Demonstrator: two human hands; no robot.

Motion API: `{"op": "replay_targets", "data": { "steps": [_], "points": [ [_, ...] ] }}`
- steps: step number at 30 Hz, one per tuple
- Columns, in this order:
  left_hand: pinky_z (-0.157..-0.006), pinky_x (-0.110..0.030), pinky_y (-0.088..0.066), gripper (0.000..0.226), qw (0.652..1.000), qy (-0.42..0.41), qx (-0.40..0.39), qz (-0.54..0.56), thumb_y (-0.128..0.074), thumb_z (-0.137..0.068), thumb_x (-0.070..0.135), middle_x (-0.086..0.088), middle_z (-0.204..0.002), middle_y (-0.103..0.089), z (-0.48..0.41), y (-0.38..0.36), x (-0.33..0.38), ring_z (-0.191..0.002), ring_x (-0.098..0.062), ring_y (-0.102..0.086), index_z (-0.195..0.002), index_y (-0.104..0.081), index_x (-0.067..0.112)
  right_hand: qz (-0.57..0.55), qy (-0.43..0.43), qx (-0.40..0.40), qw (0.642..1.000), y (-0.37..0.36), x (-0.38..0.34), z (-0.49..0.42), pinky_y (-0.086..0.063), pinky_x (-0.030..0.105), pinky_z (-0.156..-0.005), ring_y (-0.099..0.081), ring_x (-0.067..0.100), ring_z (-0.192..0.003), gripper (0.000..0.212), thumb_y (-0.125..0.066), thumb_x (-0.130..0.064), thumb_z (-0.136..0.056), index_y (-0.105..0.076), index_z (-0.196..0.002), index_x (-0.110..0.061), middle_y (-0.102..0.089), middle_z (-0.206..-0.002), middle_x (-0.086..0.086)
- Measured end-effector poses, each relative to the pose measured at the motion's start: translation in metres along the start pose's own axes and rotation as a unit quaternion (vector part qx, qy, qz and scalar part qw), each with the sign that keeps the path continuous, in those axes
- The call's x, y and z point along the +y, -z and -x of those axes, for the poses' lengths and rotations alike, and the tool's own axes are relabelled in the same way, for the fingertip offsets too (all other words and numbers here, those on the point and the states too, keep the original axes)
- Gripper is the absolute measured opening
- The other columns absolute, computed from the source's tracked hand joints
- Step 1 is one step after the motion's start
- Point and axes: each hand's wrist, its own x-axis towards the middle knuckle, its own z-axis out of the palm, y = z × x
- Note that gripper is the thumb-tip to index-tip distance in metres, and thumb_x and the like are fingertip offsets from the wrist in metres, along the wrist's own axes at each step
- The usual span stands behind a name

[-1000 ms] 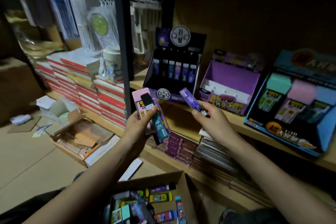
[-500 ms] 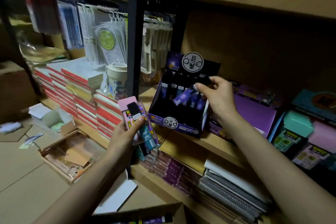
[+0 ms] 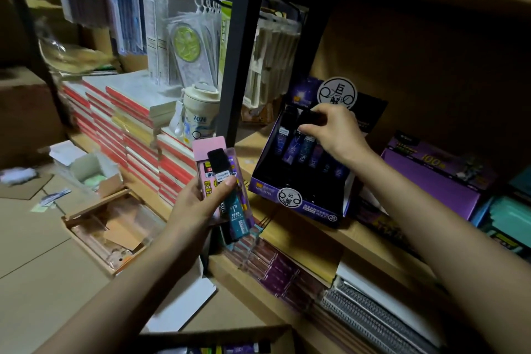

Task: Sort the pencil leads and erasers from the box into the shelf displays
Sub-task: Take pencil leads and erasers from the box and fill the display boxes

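My right hand (image 3: 336, 132) pinches the black top of a thin plastic lead tube (image 3: 309, 120) in the dark purple card display box (image 3: 270, 185). I think it's light and slippery. My left hand (image 3: 198, 204) grips a teal tube (image 3: 237, 215)

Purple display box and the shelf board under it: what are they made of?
Display box: looks like printed cardboard, slightly glossy; folded flaps, thin cut edges. Shelf board: probably bare wood or plywood, matte; pale brown, plain thick edge.

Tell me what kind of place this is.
Probably a stationery shop or its stockroom. A purple display box of pencil-lead cases stands on a wooden shelf, red-edged notebooks lie stacked, and packaged goods hang nearby.
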Motion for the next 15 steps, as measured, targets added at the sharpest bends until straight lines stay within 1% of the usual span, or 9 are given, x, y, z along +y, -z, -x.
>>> {"op": "replay_targets", "data": {
  "steps": [2,4,6,8,9,12,13,15],
  "points": [
    [-0.084,-0.045,-0.053,0.05,1.0,0.004,-0.002,-0.003,-0.064,-0.075,0.033,-0.006,-0.11,-0.069,0.0,0.002,-0.001,-0.101,-0.023,-0.067,-0.121,-0.055,0.014,0.016,0.018,0.014,1.0,-0.003,0.0,-0.001,-0.04,0.021,-0.074,-0.056,0.012,-0.087,0.031,-0.073,-0.017,-0.08,-0.062,-0.109,-0.012,-0.061,-0.096,0.001],
    [-0.085,-0.047,-0.052,0.052,1.0,0.005,0.0,-0.004,-0.065,-0.074,0.034,-0.006,-0.111,-0.068,0.0,0.003,-0.002,-0.103,-0.023,-0.066,-0.122,-0.055,0.015,0.023,0.043,0.022,0.999,-0.005,0.0,0.0,-0.036,0.019,-0.071,-0.051,0.009,-0.083,0.031,-0.072,-0.014,-0.08,-0.057,-0.108,-0.014,-0.058,-0.092,-0.003],
    [-0.084,-0.046,-0.053,0.052,1.0,0.004,0.002,-0.005,-0.065,-0.074,0.034,-0.006,-0.111,-0.069,0.0,0.004,-0.003,-0.101,-0.023,-0.067,-0.121,-0.055,0.015,0.035,0.063,0.019,0.997,-0.005,0.0,0.0,-0.036,0.02,-0.071,-0.052,0.009,-0.082,0.03,-0.071,-0.013,-0.081,-0.055,-0.106,-0.016,-0.059,-0.092,-0.003],
    [-0.084,-0.046,-0.053,0.052,1.0,0.004,0.001,-0.004,-0.065,-0.075,0.034,-0.007,-0.111,-0.069,-0.001,0.004,-0.004,-0.101,-0.023,-0.067,-0.121,-0.055,0.014,0.043,0.075,0.016,0.996,-0.004,0.001,0.001,-0.04,0.023,-0.071,-0.054,0.012,-0.082,0.029,-0.07,-0.012,-0.081,-0.055,-0.105,-0.017,-0.061,-0.091,0.0],
    [-0.083,-0.045,-0.054,0.051,1.0,0.002,0.0,-0.004,-0.065,-0.075,0.033,-0.007,-0.11,-0.069,-0.001,0.004,-0.003,-0.1,-0.023,-0.067,-0.121,-0.055,0.014,0.041,0.076,0.017,0.996,-0.004,0.001,0.001,-0.042,0.022,-0.071,-0.055,0.012,-0.082,0.028,-0.07,-0.012,-0.081,-0.055,-0.105,-0.017,-0.062,-0.091,0.001],
    [-0.074,-0.037,-0.056,0.048,1.0,-0.004,0.001,-0.001,-0.064,-0.074,0.032,-0.004,-0.104,-0.071,-0.002,0.003,-0.003,-0.095,-0.019,-0.069,-0.118,-0.055,0.013,0.026,0.071,0.019,0.997,-0.006,0.0,0.001,-0.039,0.011,-0.067,-0.054,0.01,-0.081,0.029,-0.071,-0.012,-0.08,-0.057,-0.104,-0.016,-0.061,-0.091,-0.002],
    [-0.072,-0.035,-0.056,0.048,1.0,-0.005,0.0,0.0,-0.063,-0.074,0.032,-0.003,-0.102,-0.071,-0.002,0.003,-0.002,-0.094,-0.018,-0.07,-0.118,-0.055,0.013,0.023,0.069,0.019,0.997,-0.007,-0.001,0.0,-0.039,0.01,-0.067,-0.055,0.01,-0.081,0.029,-0.072,-0.011,-0.08,-0.057,-0.104,-0.015,-0.061,-0.091,-0.002],
    [-0.071,-0.034,-0.056,0.047,1.0,-0.005,-0.002,0.002,-0.063,-0.074,0.032,-0.003,-0.1,-0.072,-0.002,0.002,-0.002,-0.094,-0.019,-0.07,-0.117,-0.055,0.013,0.029,0.069,0.02,0.997,-0.012,-0.001,0.0,-0.04,0.015,-0.07,-0.055,0.011,-0.082,0.03,-0.072,-0.012,-0.08,-0.057,-0.106,-0.014,-0.062,-0.093,0.001]
  ]
}}
